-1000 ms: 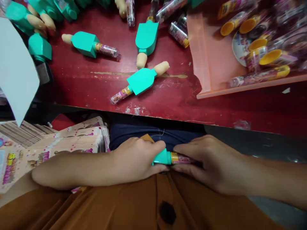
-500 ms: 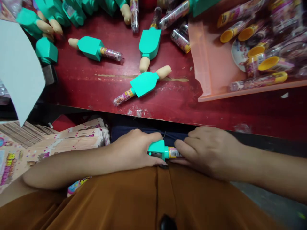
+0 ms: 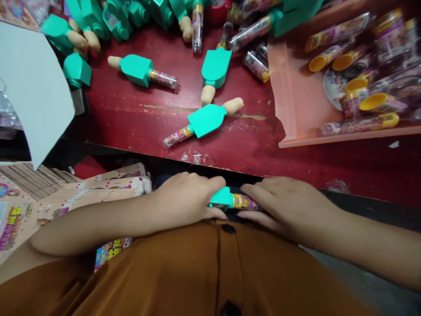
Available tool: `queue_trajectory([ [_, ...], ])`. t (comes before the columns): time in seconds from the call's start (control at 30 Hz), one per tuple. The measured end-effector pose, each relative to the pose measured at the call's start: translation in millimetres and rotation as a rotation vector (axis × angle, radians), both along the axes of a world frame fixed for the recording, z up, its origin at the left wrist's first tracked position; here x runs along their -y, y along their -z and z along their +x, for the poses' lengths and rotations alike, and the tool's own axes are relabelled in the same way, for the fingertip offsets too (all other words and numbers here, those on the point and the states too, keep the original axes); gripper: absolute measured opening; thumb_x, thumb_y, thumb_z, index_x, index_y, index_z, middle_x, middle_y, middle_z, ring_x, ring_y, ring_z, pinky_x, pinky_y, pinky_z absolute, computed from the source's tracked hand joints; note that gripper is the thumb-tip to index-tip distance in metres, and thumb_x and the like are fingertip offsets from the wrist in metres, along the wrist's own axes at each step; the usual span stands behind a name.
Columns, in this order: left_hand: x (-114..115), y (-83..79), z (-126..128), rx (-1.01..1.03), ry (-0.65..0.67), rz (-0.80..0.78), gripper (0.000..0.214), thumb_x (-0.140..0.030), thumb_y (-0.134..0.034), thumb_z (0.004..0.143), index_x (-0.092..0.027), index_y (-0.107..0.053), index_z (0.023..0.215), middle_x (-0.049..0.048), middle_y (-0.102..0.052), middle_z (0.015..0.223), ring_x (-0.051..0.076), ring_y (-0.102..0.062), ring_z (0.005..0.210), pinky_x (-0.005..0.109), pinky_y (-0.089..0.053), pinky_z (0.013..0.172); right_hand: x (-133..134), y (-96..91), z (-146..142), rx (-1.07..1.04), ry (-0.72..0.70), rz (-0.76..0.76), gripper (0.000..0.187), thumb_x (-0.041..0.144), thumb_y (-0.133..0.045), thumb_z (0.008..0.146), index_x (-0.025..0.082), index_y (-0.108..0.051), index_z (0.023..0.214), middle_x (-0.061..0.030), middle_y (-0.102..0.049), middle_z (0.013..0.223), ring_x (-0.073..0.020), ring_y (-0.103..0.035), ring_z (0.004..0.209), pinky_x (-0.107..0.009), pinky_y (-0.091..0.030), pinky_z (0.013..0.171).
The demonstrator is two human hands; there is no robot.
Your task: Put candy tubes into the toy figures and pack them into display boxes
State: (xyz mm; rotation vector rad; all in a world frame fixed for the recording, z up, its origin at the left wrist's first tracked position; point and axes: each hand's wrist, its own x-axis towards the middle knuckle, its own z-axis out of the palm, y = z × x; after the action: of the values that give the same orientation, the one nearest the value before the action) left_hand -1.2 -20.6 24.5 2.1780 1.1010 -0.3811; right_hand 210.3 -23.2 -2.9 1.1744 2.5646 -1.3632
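Observation:
At my lap, my left hand (image 3: 187,197) is closed around a teal plastic housing (image 3: 222,197), most of it hidden in the palm. A clear tube with a yellow and purple label (image 3: 242,201) joins its right end. My right hand (image 3: 286,204) has thumb and fingers around the tube's far end, which they hide. On the table, a similar teal toy (image 3: 206,120) lies nearest me, with a beige knob at one end and a labelled tube at the other. Two more, a left toy (image 3: 136,70) and an upper toy (image 3: 216,66), lie beyond it.
A pink tray (image 3: 287,101) at the right holds several yellow-ended tubes (image 3: 375,102). Several teal pieces (image 3: 87,19) crowd the table's far left. White paper (image 3: 36,87) overhangs the left edge. Stacked printed cards (image 3: 112,186) lie beside my left forearm. The red table's front edge (image 3: 210,166) runs above my hands.
My right hand's grip has widened and more of the tube shows. The tube's visible side has changed from barcode to coloured print. The whole view has shifted slightly.

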Motion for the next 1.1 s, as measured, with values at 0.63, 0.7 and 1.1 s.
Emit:
queue_trajectory([
  [0.63,7.0,14.2,-12.4,0.008,0.119,0.226,0.027,-0.047,-0.056,0.079,-0.021,-0.053,0.088,0.0003,-0.064,0.074,0.018,-0.063,0.061,0.025,-0.035,0.047,2.8,6.1,-16.8,0.066,-0.04,-0.007,0.039,0.047,-0.043,0.087,0.016,-0.051,0.065,-0.0011,-0.05,0.054,-0.012,-0.043,0.049,-0.024,-0.025,0.048],
  [0.7,9.9,15.6,-9.8,-0.002,0.153,0.248,0.023,-0.041,-0.056,0.08,-0.02,-0.054,0.087,0.0014,-0.065,0.074,0.019,-0.062,0.059,0.025,-0.036,0.045,1.9,8.5,-21.2,0.083,-0.035,-0.24,0.034,0.044,-0.049,0.085,0.016,-0.05,0.065,0.0012,-0.05,0.055,-0.0097,-0.042,0.048,-0.022,-0.025,0.046],
  [1.1,-124.3,-8.4,-110.8,-0.206,-0.444,0.66,0.058,-0.007,-0.049,0.074,-0.016,-0.036,0.131,0.0145,-0.027,0.145,0.035,-0.015,0.135,0.057,-0.017,0.105,-107.9,-5.2,-38.5,-0.095,-0.121,0.634,0.018,0.006,-0.046,0.077,0.013,-0.057,0.091,-0.0153,-0.049,0.115,-0.0253,-0.044,0.109,-0.039,-0.039,0.088],
])
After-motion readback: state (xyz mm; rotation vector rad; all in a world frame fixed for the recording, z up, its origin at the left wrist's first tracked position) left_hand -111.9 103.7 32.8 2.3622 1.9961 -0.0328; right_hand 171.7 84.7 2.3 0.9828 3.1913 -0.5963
